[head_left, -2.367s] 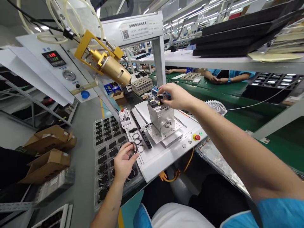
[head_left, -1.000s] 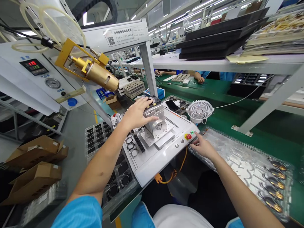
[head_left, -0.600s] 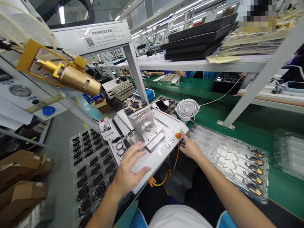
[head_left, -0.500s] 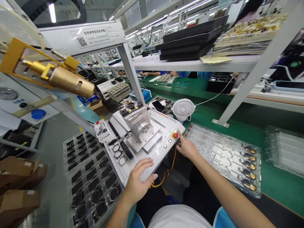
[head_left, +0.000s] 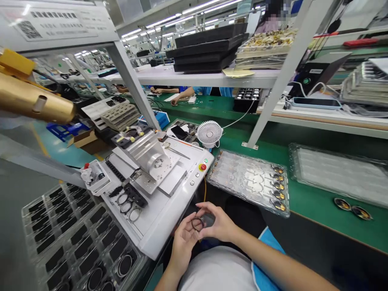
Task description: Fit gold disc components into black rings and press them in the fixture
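A thin dark ring rests in my left hand, with the fingers curled behind and around it. My right hand arches over from the other side. Its thumb is at the ring's lower edge, while the forefinger stays apart above it. Beyond both hands is the white machine bench, bearing a metal fixture with a round hub. A red emergency stop button sits on the bench near its right corner, beside several small push buttons. Several loose rings lie on the bench at the left.
A gold cylinder hangs at upper left. Clear trays of dark parts stand at lower left. Right of the bench are a white fan, a clear tray with gold-dark discs, and two loose discs. A shelf post rises behind.
My right hand has left the button area at the bench corner and come down to my left hand. A ring is now in my left hand. The view has swung to the right.
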Demonstrator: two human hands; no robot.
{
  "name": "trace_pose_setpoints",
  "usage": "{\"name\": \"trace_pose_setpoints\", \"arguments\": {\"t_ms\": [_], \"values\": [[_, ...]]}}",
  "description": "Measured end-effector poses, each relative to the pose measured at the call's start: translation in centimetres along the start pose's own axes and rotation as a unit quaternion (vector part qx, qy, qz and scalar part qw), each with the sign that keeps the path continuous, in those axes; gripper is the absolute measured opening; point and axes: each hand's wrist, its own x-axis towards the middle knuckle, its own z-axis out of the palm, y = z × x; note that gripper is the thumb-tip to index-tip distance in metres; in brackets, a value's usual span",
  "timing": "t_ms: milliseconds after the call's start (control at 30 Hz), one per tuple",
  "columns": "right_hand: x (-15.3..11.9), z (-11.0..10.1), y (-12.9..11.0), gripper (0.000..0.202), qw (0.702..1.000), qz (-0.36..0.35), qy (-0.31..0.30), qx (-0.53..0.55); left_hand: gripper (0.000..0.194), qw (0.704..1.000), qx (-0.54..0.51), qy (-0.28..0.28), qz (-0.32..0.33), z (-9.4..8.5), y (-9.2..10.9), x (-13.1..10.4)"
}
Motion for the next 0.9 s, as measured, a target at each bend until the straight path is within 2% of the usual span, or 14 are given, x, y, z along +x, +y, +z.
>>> {"name": "trace_pose_setpoints", "arguments": {"t_ms": [67,133,233,267,333,367,433,533,600,667,733,833,900], "values": [[-0.7,1.4,0.1,0.087,1.0,-0.007,0.024,0.018,0.06,0.998,-0.058,0.013,-0.001,0.5,-0.4,0.2],[-0.6,1.8,-0.3,0.087,0.999,-0.028,0.026,0.008,0.059,0.996,-0.084,0.018,-0.002,0.8,-0.6,0.4],[0.4,-0.1,-1.4,0.084,0.994,-0.073,-0.025,-0.077,0.059,0.997,-0.07,0.025,0.003,0.9,-0.6,0.4],[0.8,-1.6,-1.9,0.081,0.987,-0.058,-0.043,-0.141,0.057,0.998,-0.057,0.033,0.003,0.8,-0.5,0.4],[1.7,-6.0,-2.8,0.064,0.952,0.042,-0.04,-0.299,0.054,0.998,-0.033,0.047,0.004,0.4,-0.3,0.2],[2.1,-8.8,-3.1,0.047,0.908,0.139,-0.006,-0.395,0.054,0.998,-0.022,0.052,0.003,0.2,-0.2,0.0],[2.6,-15.3,-3.5,0.028,0.849,0.239,0.076,-0.465,0.056,0.999,-0.003,0.054,-0.001,-0.4,-0.1,-0.4],[2.2,-24.4,-3.4,0.033,0.75,0.357,0.149,-0.536,0.057,0.998,0.014,0.057,-0.012,-1.3,-0.2,-1.1],[1.5,-28.5,-3.1,0.032,0.7,0.406,0.15,-0.568,0.058,0.998,0.017,0.066,-0.013,-1.6,-0.4,-1.4],[0.9,-30.8,-2.6,0.027,0.675,0.428,0.12,-0.589,0.06,0.997,0.02,0.069,-0.012,-1.4,-0.7,-1.6],[0.8,-31.8,-2.1,0.019,0.663,0.431,0.08,-0.607,0.061,0.998,0.021,0.06,-0.011,-0.9,-0.8,-1.7],[1.1,-32.7,-1.3,0.013,0.653,0.42,0.029,-0.63,0.059,0.999,0.013,0.041,-0.011,0.2,-0.9,-1.7],[1.4,-33.3,-0.9,0.013,0.658,0.403,0.003,-0.637,0.059,0.999,0.007,0.03,-0.013,0.8,-0.8,-1.6]]}}
